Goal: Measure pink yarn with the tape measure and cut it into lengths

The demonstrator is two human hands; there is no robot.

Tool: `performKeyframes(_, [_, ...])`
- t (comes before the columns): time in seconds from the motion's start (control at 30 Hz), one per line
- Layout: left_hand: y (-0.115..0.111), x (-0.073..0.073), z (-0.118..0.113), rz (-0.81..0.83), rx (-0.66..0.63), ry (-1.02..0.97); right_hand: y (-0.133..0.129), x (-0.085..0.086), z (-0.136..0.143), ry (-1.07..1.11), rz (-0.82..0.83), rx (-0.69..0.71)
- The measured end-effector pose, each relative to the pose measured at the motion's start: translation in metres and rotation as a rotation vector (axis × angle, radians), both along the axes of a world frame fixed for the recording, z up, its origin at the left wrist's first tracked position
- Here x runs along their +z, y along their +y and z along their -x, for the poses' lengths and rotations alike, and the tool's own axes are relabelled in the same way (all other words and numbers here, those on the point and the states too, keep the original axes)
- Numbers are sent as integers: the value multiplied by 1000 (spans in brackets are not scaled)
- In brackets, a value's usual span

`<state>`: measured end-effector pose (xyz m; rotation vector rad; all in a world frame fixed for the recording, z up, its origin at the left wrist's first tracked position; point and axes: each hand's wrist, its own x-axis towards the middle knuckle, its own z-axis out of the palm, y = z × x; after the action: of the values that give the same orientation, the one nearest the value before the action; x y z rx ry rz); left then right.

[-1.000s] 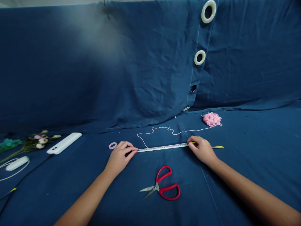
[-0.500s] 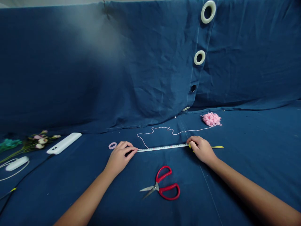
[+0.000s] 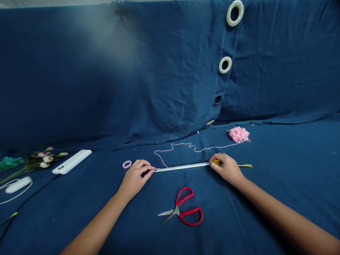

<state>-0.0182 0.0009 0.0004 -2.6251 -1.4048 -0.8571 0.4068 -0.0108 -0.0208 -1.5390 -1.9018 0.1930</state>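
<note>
A white tape measure [image 3: 183, 166] lies stretched between my hands on the blue cloth. My left hand [image 3: 136, 175] pinches its left end, where the tip of a pink yarn strand [image 3: 161, 154] also runs in close to the fingers. At the other end my right hand [image 3: 225, 168] is closed around the yellow tape case, mostly hidden by the fingers, with a yellow strap [image 3: 245, 165] sticking out to the right. From the strand's loose curves the yarn leads to a pink yarn bundle [image 3: 239, 134] behind my right hand. Red-handled scissors [image 3: 182, 209] lie partly spread in front.
A small pink ring [image 3: 126, 164] lies left of my left hand. Farther left are a white power bank [image 3: 73, 162] with a black cable, a white device [image 3: 18, 185] with a cord, and artificial flowers [image 3: 47, 159]. A blue curtain [image 3: 159, 71] with eyelets hangs behind.
My right hand's fingers have shifted slightly left along the tape, and more of the yellow case shows between them. The left hand, yarn and scissors stay put.
</note>
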Motion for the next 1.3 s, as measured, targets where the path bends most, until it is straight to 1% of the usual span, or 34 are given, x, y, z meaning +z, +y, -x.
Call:
performKeyframes(0.2, [-2,2,-2,5,-5,-15,1,0,-1,19,-8,43])
performKeyframes(0.3, [-3,2,-3,3,-11,-32,-1,0,0,24,-24,39])
performKeyframes(0.63, [-13,15,-11,26,-27,-143,4,-10,-1,21,-126,-80])
performKeyframes(0.73, [-15,17,-12,56,-74,-146,4,-10,-2,10,-145,-88])
performKeyframes(0.87, [-17,18,-12,86,-145,-97,2,-8,-1,12,-153,-40])
performKeyframes(0.97, [-18,19,-12,82,-165,-65,1,-5,-1,29,-158,-11])
performKeyframes(1.1, [-17,18,-14,70,-144,-64,-1,-3,0,54,-131,16])
performKeyframes(1.3, [-13,14,-14,100,-69,-66,-3,-2,1,88,-9,-31])
